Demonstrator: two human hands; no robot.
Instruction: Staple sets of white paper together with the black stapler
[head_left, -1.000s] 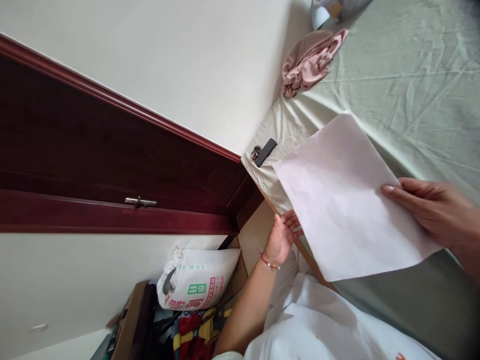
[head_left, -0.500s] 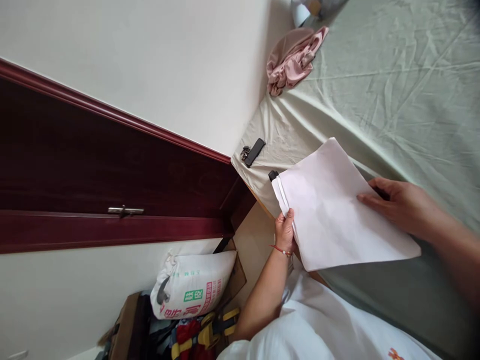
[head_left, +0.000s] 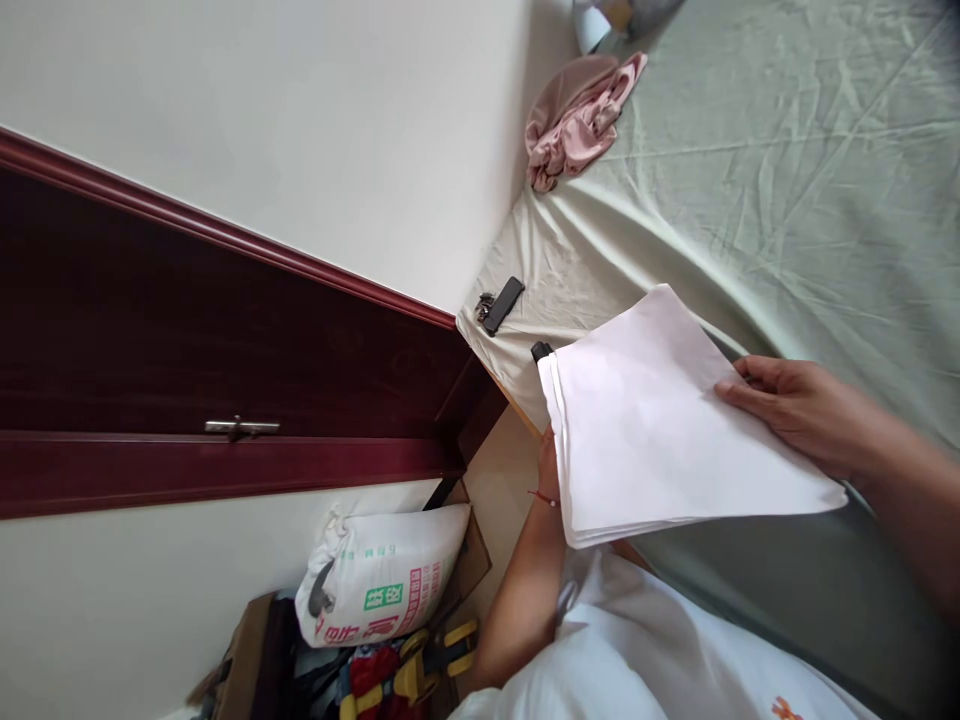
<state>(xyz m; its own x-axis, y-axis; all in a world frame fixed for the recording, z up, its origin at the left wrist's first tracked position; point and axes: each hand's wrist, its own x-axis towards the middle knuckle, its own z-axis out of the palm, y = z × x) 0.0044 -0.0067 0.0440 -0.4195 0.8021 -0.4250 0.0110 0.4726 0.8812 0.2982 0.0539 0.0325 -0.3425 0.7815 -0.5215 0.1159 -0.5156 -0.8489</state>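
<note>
A stack of white paper sheets (head_left: 660, 430) lies tilted between my hands, above the edge of the green bed sheet. My right hand (head_left: 784, 400) pinches the stack's right edge, thumb on top. At the left edge is my left hand (head_left: 548, 468), mostly hidden behind the paper, with a red string bracelet at its wrist; its fingers do not show. A small black object (head_left: 541, 351) pokes out beyond the paper's upper left corner. On the sheet nearby are a black bar-shaped object (head_left: 504, 306) and a small metallic bunch (head_left: 484, 307).
Pink cloth (head_left: 574, 120) lies on the green sheet (head_left: 825, 220) by the wall. A dark red door (head_left: 225, 330) with a metal handle stands at the left. Below it are a printed white sack (head_left: 386, 575), a cardboard box and yellow-and-red items on the floor.
My left thumb has gone from the top of the paper, and that hand is now mostly behind the stack. The stack's lower left corner has swung left, showing several sheet edges.
</note>
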